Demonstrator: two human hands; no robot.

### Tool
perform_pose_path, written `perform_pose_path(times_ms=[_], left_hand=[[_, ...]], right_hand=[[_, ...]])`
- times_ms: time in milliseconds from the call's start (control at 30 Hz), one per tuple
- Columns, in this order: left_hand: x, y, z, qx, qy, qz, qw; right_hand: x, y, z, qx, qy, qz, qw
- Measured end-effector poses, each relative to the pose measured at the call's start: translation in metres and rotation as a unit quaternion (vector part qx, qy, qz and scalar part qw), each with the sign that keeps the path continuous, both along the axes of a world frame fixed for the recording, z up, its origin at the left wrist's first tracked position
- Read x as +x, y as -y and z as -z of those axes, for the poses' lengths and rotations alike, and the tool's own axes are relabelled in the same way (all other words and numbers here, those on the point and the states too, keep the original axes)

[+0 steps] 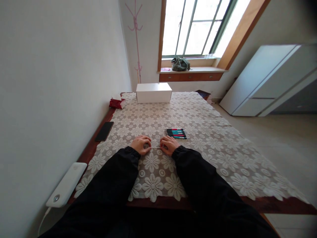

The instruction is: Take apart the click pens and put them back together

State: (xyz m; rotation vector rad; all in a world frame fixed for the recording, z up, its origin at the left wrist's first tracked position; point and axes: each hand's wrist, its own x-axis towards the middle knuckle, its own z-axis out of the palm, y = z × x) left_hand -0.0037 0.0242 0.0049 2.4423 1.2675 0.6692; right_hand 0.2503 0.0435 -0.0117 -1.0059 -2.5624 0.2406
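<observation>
My left hand [141,144] and my right hand [168,144] rest close together on a white lace tablecloth [198,155] with flower patterns. Between them they pinch a thin pale rod-like thing [155,147], perhaps a pen refill, one end in each hand. Just beyond my right hand lies a row of several pens [176,133] in teal, red and black, side by side. Both arms wear black sleeves.
A white box [154,92] stands at the table's far end, a red tissue pack [117,103] to its left. A black phone [104,131] and a white power bank [66,184] lie along the left edge by the wall. A white cabinet [267,82] stands at right.
</observation>
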Motion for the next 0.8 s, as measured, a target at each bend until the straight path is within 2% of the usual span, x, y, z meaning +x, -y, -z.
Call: perform_pose_path(times_ms=[267,533,800], left_hand=[[-0.002,0.0,0.0,0.004,-0.001,0.017,1.0],[0.007,0.001,0.006,0.02,0.006,0.021,1.0],[0.005,-0.003,0.01,0.01,0.009,0.043,0.999]], right_hand=[[0.004,0.0,-0.004,0.008,-0.004,-0.018,1.0],[0.022,-0.01,-0.002,-0.035,-0.001,0.021,0.999],[0.007,-0.005,0.005,0.023,-0.005,0.02,1.0]])
